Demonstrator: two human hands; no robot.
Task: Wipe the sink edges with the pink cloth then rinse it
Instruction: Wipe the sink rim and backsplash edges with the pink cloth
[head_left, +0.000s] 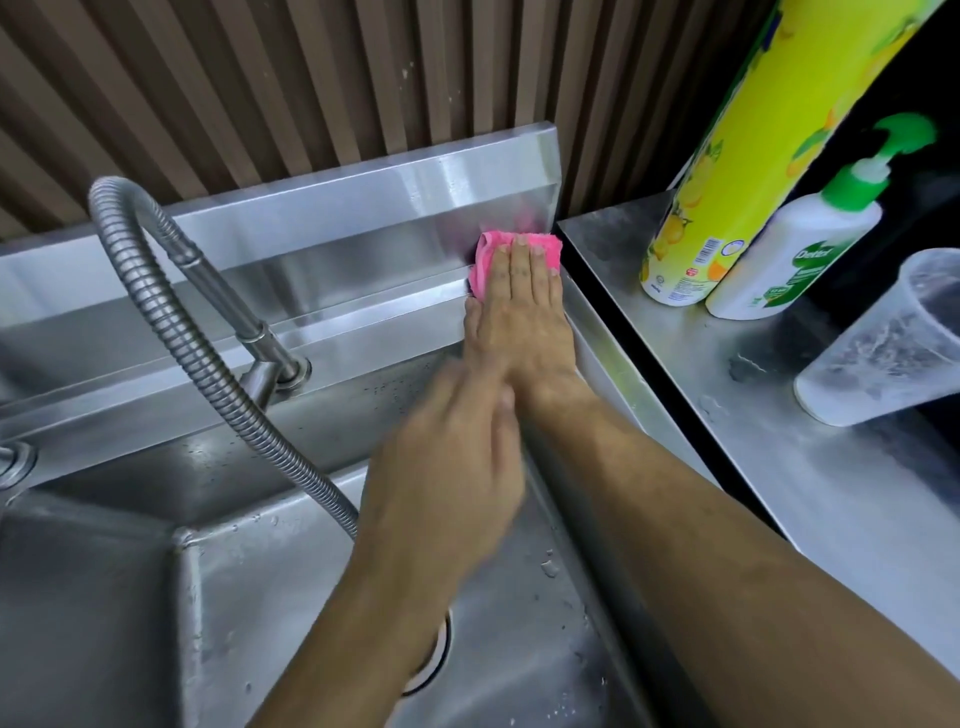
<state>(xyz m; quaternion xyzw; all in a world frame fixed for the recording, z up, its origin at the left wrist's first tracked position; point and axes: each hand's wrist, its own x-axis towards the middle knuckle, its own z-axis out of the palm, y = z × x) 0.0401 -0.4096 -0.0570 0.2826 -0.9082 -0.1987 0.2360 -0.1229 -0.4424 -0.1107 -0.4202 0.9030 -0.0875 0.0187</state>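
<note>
A pink cloth (485, 260) lies folded on the back right corner of the steel sink's rim (363, 332), against the backsplash. My right hand (519, 317) lies flat on top of it, fingers straight, pressing it down. My left hand (457, 441) hovers blurred over the basin, just left of my right wrist, fingers loosely together and holding nothing. Most of the cloth is hidden under my right fingers.
A flexible metal faucet hose (171, 291) arches over the basin at left. The drain (436, 660) shows under my left forearm. On the steel counter (779, 441) to the right stand a yellow bottle (743, 156), a white pump bottle (789, 249) and a clear plastic cup (888, 343).
</note>
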